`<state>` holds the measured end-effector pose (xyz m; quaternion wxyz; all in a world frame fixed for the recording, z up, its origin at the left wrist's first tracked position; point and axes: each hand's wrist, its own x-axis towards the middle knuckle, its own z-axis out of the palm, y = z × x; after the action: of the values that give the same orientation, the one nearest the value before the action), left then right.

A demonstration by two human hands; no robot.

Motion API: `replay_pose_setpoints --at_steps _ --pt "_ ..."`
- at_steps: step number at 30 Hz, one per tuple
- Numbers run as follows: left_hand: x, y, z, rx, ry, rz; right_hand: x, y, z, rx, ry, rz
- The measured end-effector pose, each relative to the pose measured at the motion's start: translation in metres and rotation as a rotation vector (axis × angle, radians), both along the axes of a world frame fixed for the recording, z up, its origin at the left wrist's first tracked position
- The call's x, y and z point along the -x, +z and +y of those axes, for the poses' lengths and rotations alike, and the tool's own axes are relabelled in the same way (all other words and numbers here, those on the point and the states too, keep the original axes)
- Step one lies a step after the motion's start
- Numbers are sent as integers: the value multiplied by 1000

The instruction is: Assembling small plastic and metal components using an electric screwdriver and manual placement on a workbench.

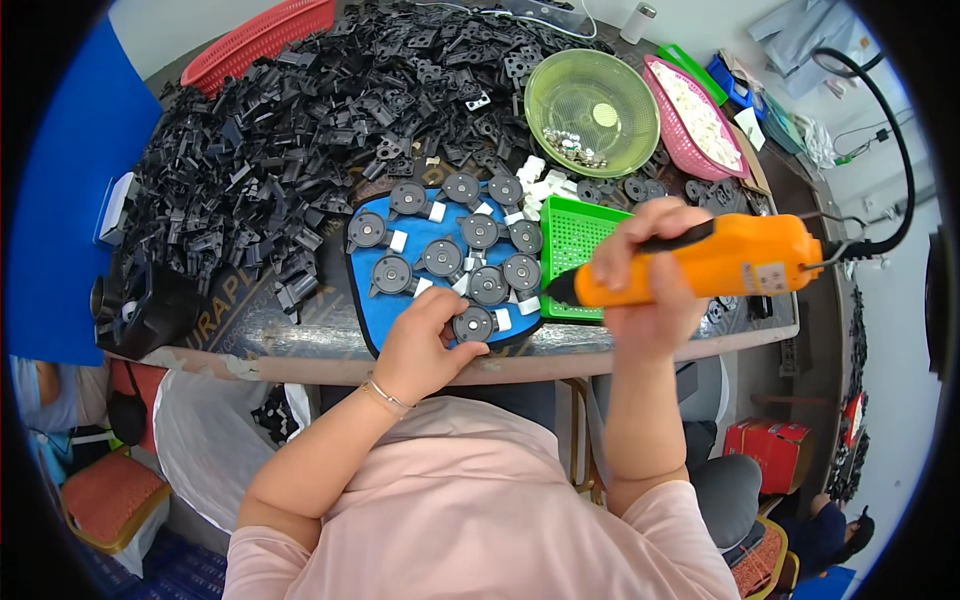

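One orange power tool (740, 262) — clenched in right hand (657, 308)
Grasping round black part (474, 323) on blue mat (384, 322) with left hand (424, 332)

Left hand (425, 342) pinches nearest black disc-shaped part (474, 323) on blue mat (372, 312). Right hand (655, 285) grips orange power screwdriver (755, 258), nose pointing left, by green basket (572, 240). Far left: heaped black plastic parts (300, 130). Far right: olive colander (565, 90), pink basket (672, 138).
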<state>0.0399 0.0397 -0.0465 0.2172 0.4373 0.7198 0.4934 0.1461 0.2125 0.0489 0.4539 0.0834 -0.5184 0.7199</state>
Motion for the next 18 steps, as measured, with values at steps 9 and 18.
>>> replay_pose_setpoints --at_steps 9,18 --pt "1 -3 0 -19 -1 -10 -22 -35 22 -41 -344 -253" --pt "1 -2 0 -16 3 -10 -19 -41 27 -27 -349 -254"
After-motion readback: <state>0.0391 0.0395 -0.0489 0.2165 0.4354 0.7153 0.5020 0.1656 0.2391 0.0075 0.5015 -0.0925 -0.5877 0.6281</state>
